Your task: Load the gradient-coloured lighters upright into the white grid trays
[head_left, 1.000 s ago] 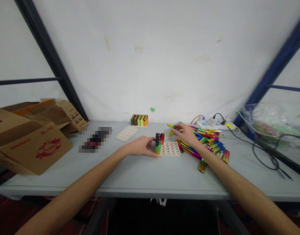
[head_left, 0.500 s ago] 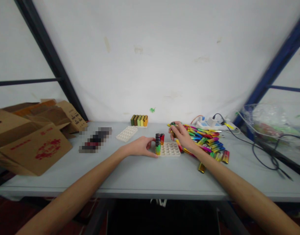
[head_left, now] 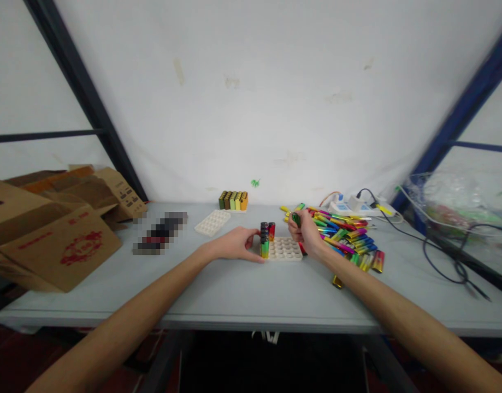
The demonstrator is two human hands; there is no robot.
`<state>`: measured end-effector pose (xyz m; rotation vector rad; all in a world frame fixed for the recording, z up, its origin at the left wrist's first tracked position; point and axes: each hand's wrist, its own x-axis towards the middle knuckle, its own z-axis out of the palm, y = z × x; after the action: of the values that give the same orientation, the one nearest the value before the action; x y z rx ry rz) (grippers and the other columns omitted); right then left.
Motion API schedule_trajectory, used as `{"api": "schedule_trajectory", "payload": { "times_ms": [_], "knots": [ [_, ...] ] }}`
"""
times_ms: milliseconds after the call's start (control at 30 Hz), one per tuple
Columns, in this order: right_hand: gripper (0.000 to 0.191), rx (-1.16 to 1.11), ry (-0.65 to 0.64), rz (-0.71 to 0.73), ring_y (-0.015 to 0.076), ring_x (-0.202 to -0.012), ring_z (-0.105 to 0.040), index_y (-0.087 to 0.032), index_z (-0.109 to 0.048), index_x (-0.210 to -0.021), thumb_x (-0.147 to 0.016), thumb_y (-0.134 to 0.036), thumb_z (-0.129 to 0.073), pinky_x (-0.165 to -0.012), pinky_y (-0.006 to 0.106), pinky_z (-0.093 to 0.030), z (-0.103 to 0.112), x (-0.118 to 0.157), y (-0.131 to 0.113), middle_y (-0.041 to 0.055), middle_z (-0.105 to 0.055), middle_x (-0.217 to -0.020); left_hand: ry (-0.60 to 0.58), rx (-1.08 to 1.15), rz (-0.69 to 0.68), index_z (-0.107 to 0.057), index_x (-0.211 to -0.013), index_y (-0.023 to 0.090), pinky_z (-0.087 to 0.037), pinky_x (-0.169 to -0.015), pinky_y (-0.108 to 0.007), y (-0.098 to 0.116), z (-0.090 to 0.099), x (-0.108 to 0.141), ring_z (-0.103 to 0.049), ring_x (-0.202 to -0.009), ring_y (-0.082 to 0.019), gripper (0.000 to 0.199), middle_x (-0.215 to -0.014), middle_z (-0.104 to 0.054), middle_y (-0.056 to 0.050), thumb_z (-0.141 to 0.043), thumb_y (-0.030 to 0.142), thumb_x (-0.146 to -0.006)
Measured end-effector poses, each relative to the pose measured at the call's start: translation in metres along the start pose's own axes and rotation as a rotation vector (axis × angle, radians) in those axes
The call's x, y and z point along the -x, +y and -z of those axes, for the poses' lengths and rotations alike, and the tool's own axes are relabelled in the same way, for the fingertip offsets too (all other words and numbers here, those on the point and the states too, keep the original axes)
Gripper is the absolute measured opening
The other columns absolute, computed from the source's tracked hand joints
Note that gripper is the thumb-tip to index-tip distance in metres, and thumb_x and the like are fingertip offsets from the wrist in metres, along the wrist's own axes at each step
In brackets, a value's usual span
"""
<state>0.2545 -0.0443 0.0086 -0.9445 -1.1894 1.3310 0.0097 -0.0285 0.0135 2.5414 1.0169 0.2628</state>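
Observation:
A white tray with rows of holes (head_left: 285, 249) lies on the table in front of me. Along its left end stands a row of lighters (head_left: 264, 245) with black tops, and a red lighter (head_left: 272, 232) is upright beside the row. My left hand (head_left: 236, 244) curves around that left end, its thumb at the near corner and its fingers at the far side. Over the tray's right side, my right hand (head_left: 307, 233) is closed around a green lighter (head_left: 296, 219). To its right is a heap of shiny multicoloured lighters (head_left: 353, 234), partly hidden by my right forearm.
A second holed tray (head_left: 212, 222) lies farther left. Near the wall stands a filled block of lighters (head_left: 233, 201). Open cardboard boxes (head_left: 70, 240) are at the left. A power strip (head_left: 357, 206) and black cables (head_left: 443, 273) are at the right.
My right hand has drawn slightly nearer and turned, with its fingers now curled around the green lighter. My left hand and the tray are where they were.

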Motion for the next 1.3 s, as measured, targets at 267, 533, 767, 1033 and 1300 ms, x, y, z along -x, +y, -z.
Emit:
{"api": "schedule_trajectory", "payload": {
  "times_ms": [267,533,767,1033,1300],
  "knots": [
    [0.037,0.012,0.004,-0.036,0.0085,-0.043,-0.011,-0.024,-0.033,-0.056,-0.086,-0.044,-0.041,-0.039,0.024,-0.009,-0.0013,0.0,0.0019,-0.0075,-0.021,-0.051,-0.008,-0.005,-0.003,-0.058,-0.093,0.02,-0.034,-0.056,-0.027,-0.0023,-0.0009,-0.0001,-0.058,-0.065,-0.019,0.063,-0.075,-0.061,0.001,-0.074,0.076,-0.069],
    [0.043,0.062,-0.047,-0.001,0.0092,-0.043,-0.012,-0.024,-0.035,-0.057,-0.088,-0.053,-0.042,-0.041,0.026,-0.01,-0.0018,0.0,0.0027,-0.0073,-0.02,-0.051,-0.007,0.0,0.001,-0.059,-0.096,0.019,-0.034,-0.056,-0.027,-0.0011,-0.0002,-0.0003,-0.058,-0.066,-0.019,0.064,-0.076,-0.061,0.001,-0.075,0.075,-0.069],
    [0.043,0.179,-0.025,0.016,0.0093,-0.042,-0.016,-0.023,-0.039,-0.055,-0.088,-0.05,-0.04,-0.041,0.026,-0.012,-0.0033,0.001,0.0035,-0.006,-0.025,-0.05,-0.004,-0.003,-0.005,-0.059,-0.094,0.019,-0.034,-0.056,-0.027,-0.0003,-0.0001,0.0,-0.057,-0.065,-0.018,0.062,-0.074,-0.061,0.001,-0.074,0.074,-0.069],
    [0.035,0.265,-0.017,0.038,0.0097,-0.041,-0.019,-0.024,-0.037,-0.055,-0.085,-0.041,-0.036,-0.038,0.025,-0.013,-0.0001,-0.0014,0.0093,-0.005,-0.03,-0.048,-0.004,0.011,-0.011,-0.058,-0.092,0.02,-0.034,-0.056,-0.027,-0.0028,-0.0013,-0.0001,-0.057,-0.064,-0.018,0.061,-0.073,-0.06,0.001,-0.075,0.074,-0.069],
    [0.045,0.224,-0.036,0.058,0.0095,-0.042,-0.019,-0.023,-0.039,-0.057,-0.092,-0.052,-0.038,-0.039,0.025,-0.015,-0.0023,-0.0001,0.0082,-0.0058,-0.028,-0.049,0.005,0.007,-0.013,-0.059,-0.092,0.02,-0.033,-0.056,-0.027,-0.0031,-0.0016,0.0,-0.057,-0.064,-0.018,0.062,-0.073,-0.06,0.001,-0.074,0.075,-0.068]
  ]
}}
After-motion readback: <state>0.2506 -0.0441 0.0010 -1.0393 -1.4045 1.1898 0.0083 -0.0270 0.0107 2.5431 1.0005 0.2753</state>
